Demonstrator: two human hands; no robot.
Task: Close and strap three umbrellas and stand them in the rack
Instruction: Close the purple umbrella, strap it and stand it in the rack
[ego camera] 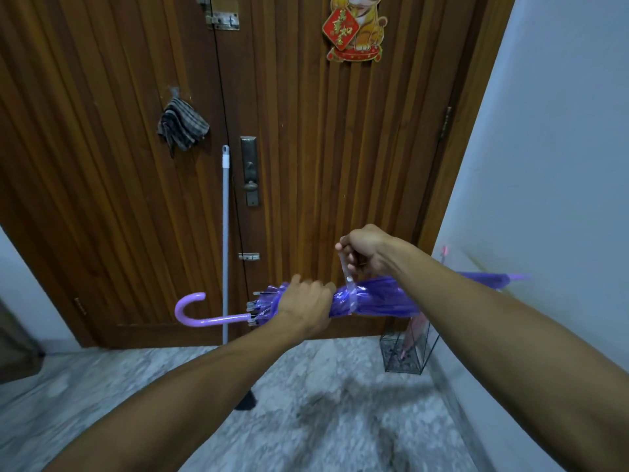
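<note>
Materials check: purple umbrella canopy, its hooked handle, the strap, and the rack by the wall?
Umbrella canopy: looks like glossy translucent purple plastic film, shiny creases. Hooked handle: smooth lilac plastic, likely, with an even sheen. Strap: clear, flexible plastic strip, pulled up by the right hand. Rack: thin dark wire frame, probably metal; panels see-through, mesh or clear, cannot tell.

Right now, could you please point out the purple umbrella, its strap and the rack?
purple umbrella [381, 296]: head view, on the folded canopy.
strap [348, 275]: head view, on the clear band the right hand pulls.
rack [405, 354]: head view, on its wire front.
</note>
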